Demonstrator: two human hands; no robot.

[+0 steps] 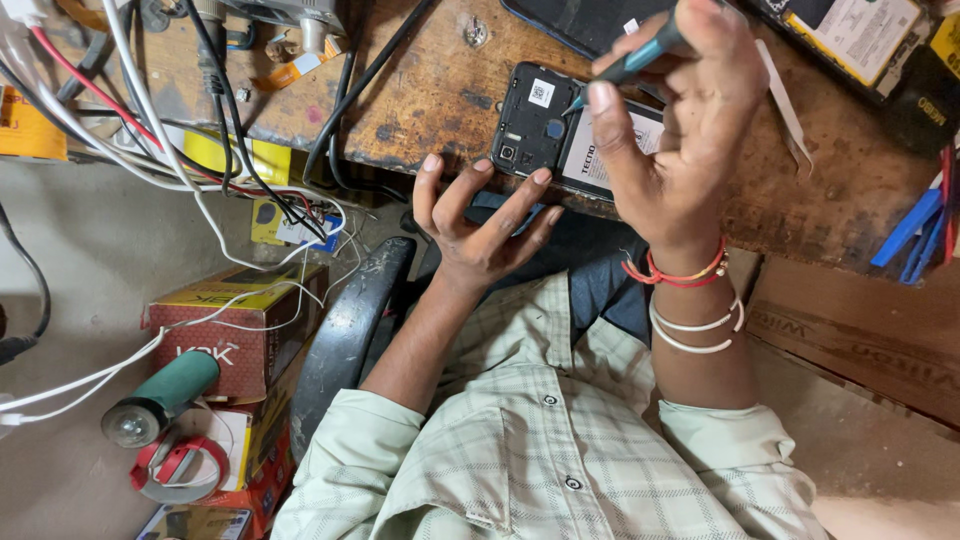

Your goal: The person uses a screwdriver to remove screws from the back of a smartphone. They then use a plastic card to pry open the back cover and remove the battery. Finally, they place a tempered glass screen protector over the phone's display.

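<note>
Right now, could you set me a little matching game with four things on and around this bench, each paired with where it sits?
Things:
1. screwdriver
2. opened phone
3. green torch
4. tweezers

Places:
A. on the red box at lower left
B. in the right hand
C. at the bench edge by the left hand
D. on the bench beyond the right hand

Pairs: 1-B, 2-C, 3-A, 4-D

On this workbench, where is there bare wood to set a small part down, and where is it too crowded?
Bare wood lies on the bench between the black cable and the opened phone, around a lone screw. Another patch lies right of the right hand, below the tweezers. The left end is crowded with wires; the left hand fills the near edge.
</note>
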